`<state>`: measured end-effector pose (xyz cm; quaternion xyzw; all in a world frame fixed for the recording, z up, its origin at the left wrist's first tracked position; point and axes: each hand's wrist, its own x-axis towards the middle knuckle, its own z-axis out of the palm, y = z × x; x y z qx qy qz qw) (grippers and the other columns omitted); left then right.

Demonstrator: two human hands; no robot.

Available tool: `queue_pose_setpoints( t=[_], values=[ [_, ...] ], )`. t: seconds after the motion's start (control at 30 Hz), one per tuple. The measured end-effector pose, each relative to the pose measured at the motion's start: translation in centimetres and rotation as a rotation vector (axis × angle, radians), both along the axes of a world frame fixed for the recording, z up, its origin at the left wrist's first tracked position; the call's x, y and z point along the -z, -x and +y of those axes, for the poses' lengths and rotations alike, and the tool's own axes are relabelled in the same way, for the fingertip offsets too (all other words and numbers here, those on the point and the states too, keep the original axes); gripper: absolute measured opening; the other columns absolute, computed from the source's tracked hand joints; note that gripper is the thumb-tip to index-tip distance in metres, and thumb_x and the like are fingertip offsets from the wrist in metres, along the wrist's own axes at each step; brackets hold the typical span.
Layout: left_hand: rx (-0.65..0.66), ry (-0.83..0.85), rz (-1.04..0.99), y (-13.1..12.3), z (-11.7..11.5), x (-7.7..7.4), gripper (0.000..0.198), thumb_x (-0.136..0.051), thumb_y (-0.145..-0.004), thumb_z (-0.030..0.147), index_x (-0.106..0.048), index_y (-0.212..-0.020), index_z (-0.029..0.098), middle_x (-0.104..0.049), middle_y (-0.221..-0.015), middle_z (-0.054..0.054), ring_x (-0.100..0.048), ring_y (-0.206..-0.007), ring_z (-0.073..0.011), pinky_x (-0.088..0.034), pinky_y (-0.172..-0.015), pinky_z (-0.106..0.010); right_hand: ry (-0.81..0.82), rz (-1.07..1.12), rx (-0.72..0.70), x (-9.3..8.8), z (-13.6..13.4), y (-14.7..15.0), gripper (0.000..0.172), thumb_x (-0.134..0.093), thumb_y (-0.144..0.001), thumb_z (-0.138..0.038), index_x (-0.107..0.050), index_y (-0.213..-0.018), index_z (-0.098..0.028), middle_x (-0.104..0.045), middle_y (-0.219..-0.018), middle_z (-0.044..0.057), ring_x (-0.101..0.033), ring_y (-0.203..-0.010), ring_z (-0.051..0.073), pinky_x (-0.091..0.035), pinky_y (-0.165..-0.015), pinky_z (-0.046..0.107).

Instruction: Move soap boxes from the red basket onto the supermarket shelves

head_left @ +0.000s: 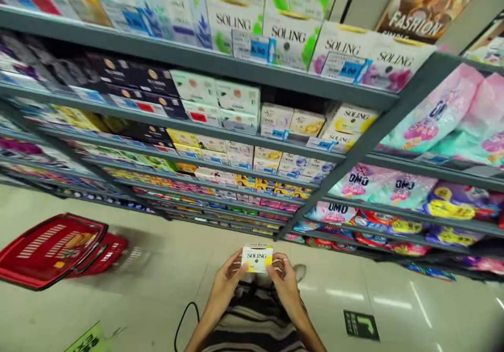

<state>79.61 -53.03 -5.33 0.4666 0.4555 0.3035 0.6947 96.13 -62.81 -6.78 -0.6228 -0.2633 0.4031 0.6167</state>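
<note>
A small white and yellow box (256, 260) printed SOLING is held upright in front of my body, its label facing up at me. My left hand (229, 272) grips its left side, thumb on the front. On the right side, my right hand (282, 272) holds it the same way. The fingers behind the box are partly hidden. Similar yellow and white SOLING boxes (352, 119) sit on the shelf ahead, up and to the right of my hands.
Shelves (220, 116) of boxed goods span the view ahead. Bags of OMO detergent (358, 181) fill the racks at right. A red shopping basket (51, 249) with items inside stands on the floor at left. A green floor sign (361, 325) lies at lower right.
</note>
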Motion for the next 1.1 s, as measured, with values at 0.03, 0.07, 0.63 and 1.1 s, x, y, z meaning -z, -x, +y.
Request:
queue_pose_setpoints(
  t=[0.03, 0.07, 0.63, 1.1],
  values=[
    [0.004, 0.012, 0.024, 0.5, -0.2, -0.1, 0.06, -0.084, -0.073, 0.051, -0.071, -0.123, 0.02, -0.077, -0.109, -0.009, -0.072, -0.099, -0.0244, -0.058, -0.09, -0.035, 0.019, 0.031, 0.006, 0.1, -0.5, 0.6, 0.032, -0.075, -0.085, -0.047, -0.062, -0.103, -0.025, -0.075, -0.089, 0.002, -0.072, -0.082, 0.022, -0.057, -0.069, 0.032],
    [0.018, 0.013, 0.037, 0.9, -0.2, -0.3, 0.059, -0.084, -0.073, 0.05, -0.071, -0.122, 0.02, -0.077, -0.108, -0.009, -0.072, -0.098, -0.0239, -0.059, -0.089, -0.035, 0.035, 0.055, 0.014, 0.1, -0.9, 1.0, 0.033, -0.075, -0.085, -0.047, -0.06, -0.104, -0.024, -0.074, -0.088, 0.002, -0.071, -0.081, 0.021, -0.056, -0.069, 0.03],
    [-0.113, 0.049, 0.119, 7.7, -8.4, -1.4, 0.057, -0.084, -0.071, 0.051, -0.06, -0.111, 0.018, -0.072, -0.109, -0.009, -0.069, -0.094, -0.0213, -0.056, -0.088, -0.036, 0.056, 0.053, -0.285, -1.7, -5.8, 4.2, 0.033, -0.073, -0.086, -0.046, -0.058, -0.106, -0.023, -0.069, -0.091, 0.001, -0.065, -0.081, 0.017, -0.052, -0.075, 0.03],
    [0.267, -0.023, 0.184, 11.9, -9.5, -1.3, 0.047, -0.075, -0.08, 0.057, -0.058, -0.103, 0.019, -0.066, -0.092, -0.003, -0.065, -0.087, -0.019, -0.053, -0.081, -0.033, 0.003, 0.186, -0.033, -0.3, -12.0, 11.1, 0.034, -0.072, -0.087, -0.052, -0.054, -0.095, -0.026, -0.066, -0.091, 0.0, -0.062, -0.08, 0.016, -0.05, -0.067, 0.026]
  ],
)
